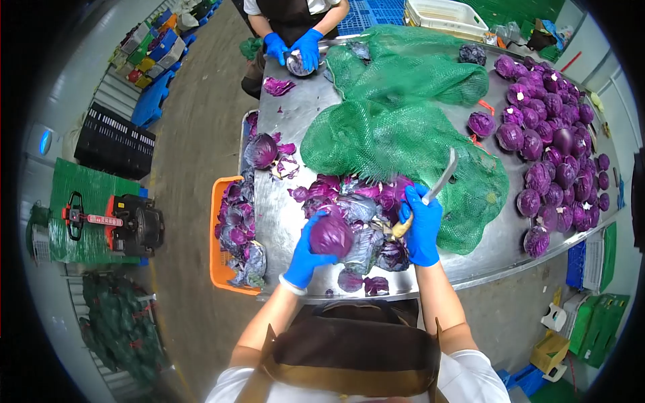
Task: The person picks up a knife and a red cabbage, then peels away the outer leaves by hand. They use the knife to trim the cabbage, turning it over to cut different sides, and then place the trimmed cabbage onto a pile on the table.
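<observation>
Two gloved hands, left hand (306, 255) grip cupping red cabbage (330, 235), right hand (423, 228) grip clenched round knife (441, 176)

Produce-packing warehouse, steel table (283, 216) heaped with red cabbages (557, 141), stacked crates (114, 144)

steel table (295, 114) carries green netting (396, 134), red cabbages (557, 168) and trimmed leaves (363, 201).

My left hand (308, 254), in a blue rubber glove, reaches forward with its fingers curled in a cupping hold, palm facing right. My right hand (423, 227), gloved the same, is closed in a tight fist-like grip, thumb side up. My bare left forearm (265, 322) angles inward, my bare right forearm (440, 302) runs almost straight ahead, and the 2 hands are near each other.
</observation>
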{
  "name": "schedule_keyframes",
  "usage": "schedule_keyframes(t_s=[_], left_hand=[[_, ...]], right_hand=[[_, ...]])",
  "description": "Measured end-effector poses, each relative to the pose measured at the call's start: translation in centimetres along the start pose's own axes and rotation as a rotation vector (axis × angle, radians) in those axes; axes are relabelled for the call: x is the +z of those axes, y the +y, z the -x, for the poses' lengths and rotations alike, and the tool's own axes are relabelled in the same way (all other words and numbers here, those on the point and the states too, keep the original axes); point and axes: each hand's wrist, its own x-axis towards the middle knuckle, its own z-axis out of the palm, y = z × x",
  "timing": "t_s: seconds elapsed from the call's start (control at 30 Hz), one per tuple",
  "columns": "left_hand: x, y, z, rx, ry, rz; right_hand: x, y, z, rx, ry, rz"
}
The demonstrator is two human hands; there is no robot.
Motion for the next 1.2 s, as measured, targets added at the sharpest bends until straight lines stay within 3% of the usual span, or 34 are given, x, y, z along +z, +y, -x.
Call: schedule_keyframes(t_s=[0.03, 0.1, 0.2, 0.3, 0.4, 0.43, 0.53, 0.63, 0.77, 0.87, 0.9, 1.0, 1.03, 1.13, 1.2], left_hand=[[-0.1, -0.3, -0.2, 0.023, 0.072, 0.008], [-0.1, 0.0, -0.6, 0.076, 0.160, -0.030], [-0.4, -0.8, -1.2, 0.152, 0.130, -0.141], [0.3, 0.0, -1.1, 0.130, 0.123, -0.122], [0.1, -0.2, -0.6, 0.113, 0.138, -0.111], [-0.1, -0.4, -0.6, 0.111, 0.136, -0.104], [-0.1, -1.6, 0.1, 0.204, 0.165, -0.248], [-0.1, -1.7, 0.5, 0.204, 0.172, -0.334], [-0.5, -2.4, 0.9, 0.164, 0.189, -0.322], [-0.8, -2.5, 1.2, 0.215, 0.201, -0.458], [-0.8, -1.9, 1.3, 0.250, 0.200, -0.520], [-0.7, 0.2, 1.6, 0.369, 0.167, -0.769], [-0.8, 0.6, 1.8, 0.414, 0.144, -0.863], [-0.6, 0.8, 1.4, 0.441, 0.047, -0.820], [-0.1, 0.2, 1.1, 0.432, 0.096, -0.675]], right_hand=[[0.8, -1.1, 0.1, -0.103, 0.055, 0.190], [4.3, -1.8, 1.7, -0.530, -0.119, 0.757], [5.7, -0.3, 4.1, -0.429, -0.351, 0.843], [5.8, -0.2, 3.7, -0.153, -0.370, 0.777], [5.4, 0.7, 3.1, -0.063, -0.443, 0.688], [5.6, 0.1, 3.2, 0.100, -0.470, 0.727], [5.5, 0.4, 3.7, 0.130, -0.484, 0.856], [5.0, 2.5, 4.3, -0.012, -0.427, 0.846], [6.2, 3.0, 5.8, -0.146, -0.348, 1.100], [5.5, 4.0, 5.2, -0.133, -0.288, 1.035], [5.4, 4.2, 4.6, -0.115, -0.213, 0.817], [5.4, 3.3, 3.3, -0.089, -0.115, 0.541], [6.4, 1.9, 3.6, -0.006, -0.238, 0.443], [7.4, 2.0, 3.7, -0.198, -0.398, 0.670], [6.6, 3.3, 3.4, -0.002, -0.240, 0.395]])
